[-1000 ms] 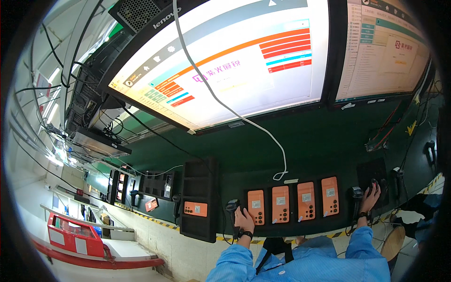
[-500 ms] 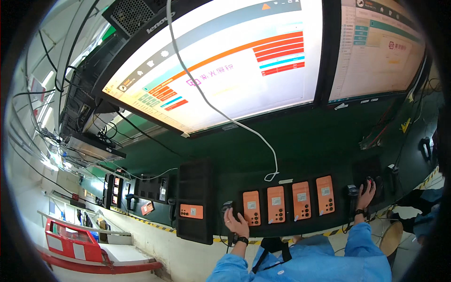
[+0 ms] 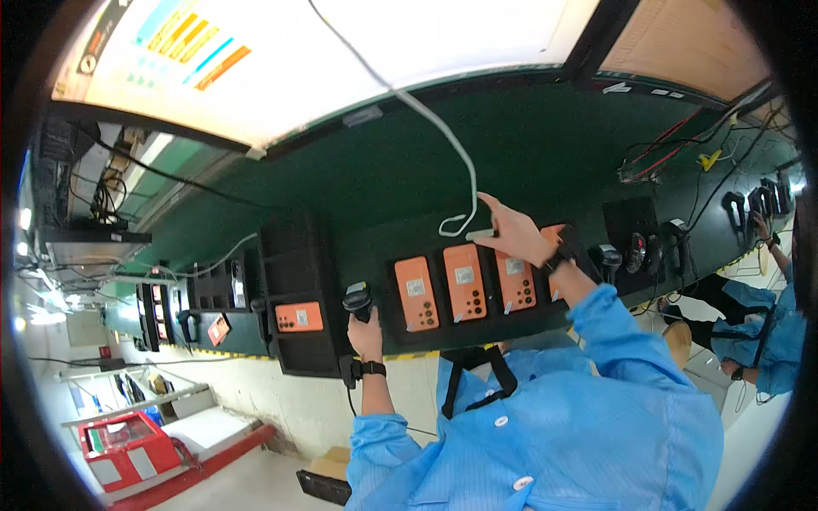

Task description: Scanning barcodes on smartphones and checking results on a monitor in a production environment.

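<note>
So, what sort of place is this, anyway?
Probably a factory or workshop that handles electronics: there's a row of orange phones, a scanner in the left hand, and another blue-clad worker off to the right.

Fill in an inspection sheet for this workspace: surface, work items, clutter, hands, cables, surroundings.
Surface: dark green bench, bearing phones, a tray and scanners.
Work items: four orange phones in a row, the rightmost mostly hidden by the right arm; a fifth phone lies in a black tray.
Clutter: pale strip by the right thumb; mouse near a dark mat; second scanner beside it.
Left hand: wrapped around a black scanner.
Right hand: thumb and finger spread near the white cable's bent end; contact unclear.
Cables: white cable crosses in front of the screen; dark and red wires at back right.
Surroundings: red box at lower left; co-worker in blue at far right.
</note>
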`<act>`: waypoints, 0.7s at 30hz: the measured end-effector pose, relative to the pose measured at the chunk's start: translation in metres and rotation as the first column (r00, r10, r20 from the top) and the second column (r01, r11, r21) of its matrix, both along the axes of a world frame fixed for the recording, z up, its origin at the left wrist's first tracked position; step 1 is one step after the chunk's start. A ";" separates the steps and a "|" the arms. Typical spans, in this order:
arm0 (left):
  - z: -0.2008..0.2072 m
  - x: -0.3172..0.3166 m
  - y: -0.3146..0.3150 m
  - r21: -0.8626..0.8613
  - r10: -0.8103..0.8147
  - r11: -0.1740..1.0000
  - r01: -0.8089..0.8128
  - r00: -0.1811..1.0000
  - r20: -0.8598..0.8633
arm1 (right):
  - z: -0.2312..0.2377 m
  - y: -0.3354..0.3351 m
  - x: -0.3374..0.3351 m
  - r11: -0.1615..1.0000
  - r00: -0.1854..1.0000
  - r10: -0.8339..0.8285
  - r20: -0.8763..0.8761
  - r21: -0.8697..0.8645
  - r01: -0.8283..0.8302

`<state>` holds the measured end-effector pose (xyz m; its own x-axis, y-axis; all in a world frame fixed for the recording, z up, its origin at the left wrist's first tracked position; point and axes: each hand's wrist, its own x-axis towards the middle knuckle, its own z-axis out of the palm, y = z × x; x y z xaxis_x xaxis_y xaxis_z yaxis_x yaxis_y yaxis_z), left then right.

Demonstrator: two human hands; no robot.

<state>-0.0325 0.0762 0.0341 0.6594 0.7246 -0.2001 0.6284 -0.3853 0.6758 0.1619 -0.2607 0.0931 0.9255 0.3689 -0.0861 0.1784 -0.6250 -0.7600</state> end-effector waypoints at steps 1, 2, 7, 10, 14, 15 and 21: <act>0.020 -0.005 -0.007 -0.080 0.002 0.997 -0.007 0.998 -0.063 | -0.011 0.016 0.007 0.995 0.987 0.093 0.130 -0.046 -0.088; 0.037 -0.011 -0.017 -0.147 -0.004 0.989 -0.013 0.993 -0.120 | -0.022 0.029 0.011 0.982 0.944 0.181 0.276 -0.105 -0.158; 0.067 -0.025 -0.055 -0.482 -0.122 0.874 0.064 0.988 -0.090 | -0.052 0.069 0.031 0.875 0.905 0.358 0.229 -0.420 -0.240; 0.063 -0.023 -0.061 -0.462 -0.157 0.883 0.086 0.981 -0.117 | -0.045 0.087 0.027 0.932 0.882 0.350 0.315 -0.207 -0.296; 0.066 -0.019 -0.064 -0.463 -0.179 0.880 0.106 0.977 -0.117 | -0.034 0.113 -0.005 0.903 0.932 0.355 -0.078 0.288 -0.320; 0.068 -0.018 -0.065 -0.469 -0.178 0.877 0.103 0.977 -0.118 | -0.034 0.117 -0.013 0.867 0.917 0.383 -0.114 0.385 -0.315; 0.074 -0.015 -0.065 -0.448 -0.207 0.885 0.128 0.970 -0.130 | -0.054 0.147 -0.038 0.896 0.836 0.444 0.324 -0.126 -0.427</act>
<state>-0.0475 0.0116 0.1078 0.6908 0.4216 -0.5874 0.7004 -0.1886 0.6883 0.1239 -0.1134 0.0394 0.6456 0.7439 0.1725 0.6788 -0.4555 -0.5760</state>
